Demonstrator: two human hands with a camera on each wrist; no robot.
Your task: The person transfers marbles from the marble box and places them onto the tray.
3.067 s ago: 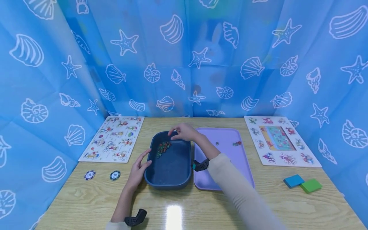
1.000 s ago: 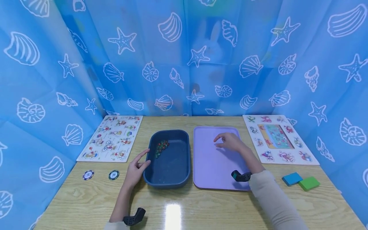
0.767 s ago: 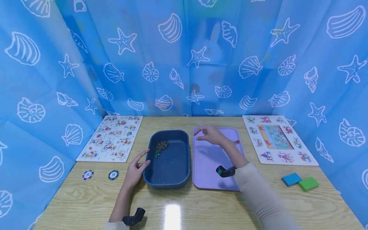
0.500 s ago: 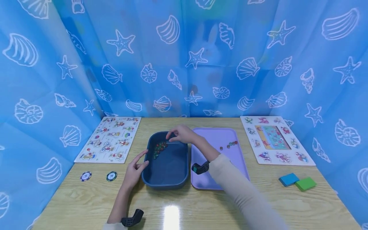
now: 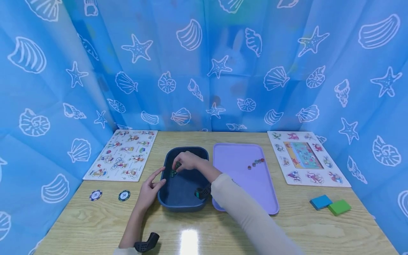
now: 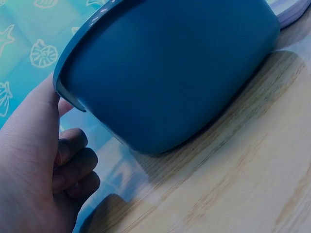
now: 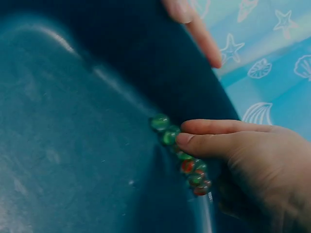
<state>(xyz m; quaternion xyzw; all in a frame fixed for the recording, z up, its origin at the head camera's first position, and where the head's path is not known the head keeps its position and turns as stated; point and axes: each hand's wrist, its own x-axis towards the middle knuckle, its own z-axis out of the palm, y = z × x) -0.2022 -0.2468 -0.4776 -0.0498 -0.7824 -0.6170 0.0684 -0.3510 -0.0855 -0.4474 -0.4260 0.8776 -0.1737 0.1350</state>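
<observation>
My left hand [image 5: 152, 187] holds the left rim of a dark blue basin [image 5: 183, 206], thumb and index finger at the rim. In the left wrist view the other fingers [image 6: 75, 167] of that hand are curled beside the basin wall [image 6: 170, 73]. My right hand [image 5: 188, 161] reaches inside the basin, at its left side. Its thumb and index finger pinch a green marble [image 7: 170, 137] in the right wrist view. Several green and red marbles [image 7: 197, 179] lie along the basin's edge, partly hidden by the hand. A lilac tray [image 5: 236, 152] beside the basin bears a slanting row of marbles [image 5: 254, 164].
Picture puzzle boards lie at the back left [image 5: 121, 156] and back right [image 5: 307, 159]. Two poker chips, one purple [image 5: 95, 195] and one green [image 5: 124, 195], are left of the basin. A blue block [image 5: 321, 202] and a green block [image 5: 339, 207] touch at the right.
From above the tray, my right hand has moved left and down into the basin among the marbles. The tray's row has more marbles than three seconds ago. My left hand stays at the rim.
</observation>
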